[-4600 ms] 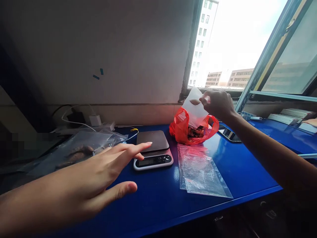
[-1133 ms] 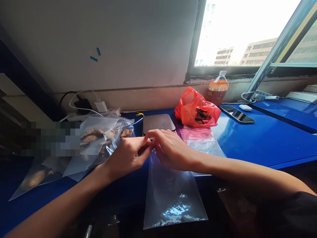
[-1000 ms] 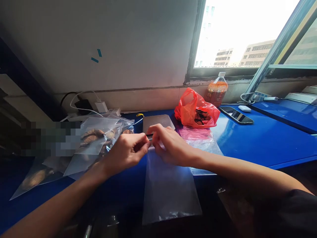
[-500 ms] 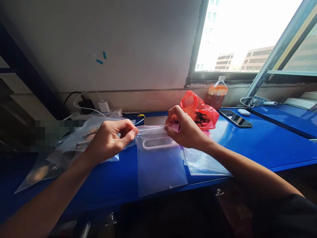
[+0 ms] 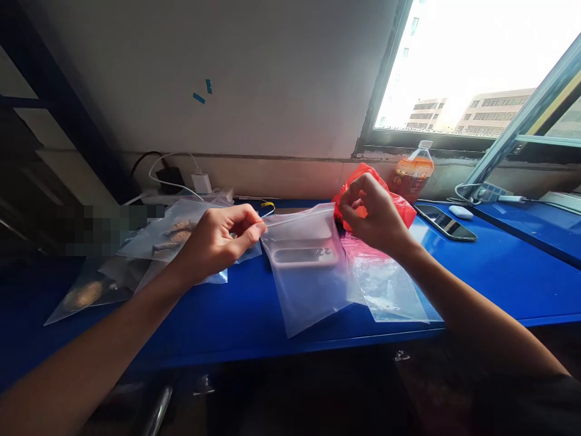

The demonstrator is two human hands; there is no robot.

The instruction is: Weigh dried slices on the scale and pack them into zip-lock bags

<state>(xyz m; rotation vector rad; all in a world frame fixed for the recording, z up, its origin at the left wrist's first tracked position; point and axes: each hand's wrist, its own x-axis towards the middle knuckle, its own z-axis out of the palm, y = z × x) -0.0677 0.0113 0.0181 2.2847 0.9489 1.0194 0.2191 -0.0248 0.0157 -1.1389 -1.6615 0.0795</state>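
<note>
My left hand (image 5: pixel 227 239) pinches the top left corner of a frosted clear zip bag (image 5: pixel 313 290), which hangs down over the desk's front part. A pale frame with a long rounded opening (image 5: pixel 304 256) shows through the bag; I cannot tell whether it lies inside or behind. Just off the bag's top right corner, my right hand (image 5: pixel 374 215) is raised with its fingers curled together and nothing visible in them. Behind that hand is a red plastic bag (image 5: pixel 403 209). A clear plastic sheet or bag (image 5: pixel 393 290) lies flat below it.
Several clear bags with brown lumpy pieces (image 5: pixel 175 236) lie on the left of the blue desk (image 5: pixel 508 260). A phone (image 5: pixel 445 222), a white case (image 5: pixel 460 212) and an orange-labelled bottle (image 5: pixel 415 172) stand or lie to the right. Chargers and cables (image 5: pixel 200 183) line the wall.
My right hand has come off the zip bag's top edge and moved right and up. The left hand keeps its pinch, and the bag now hangs tilted. The view has shifted slightly left.
</note>
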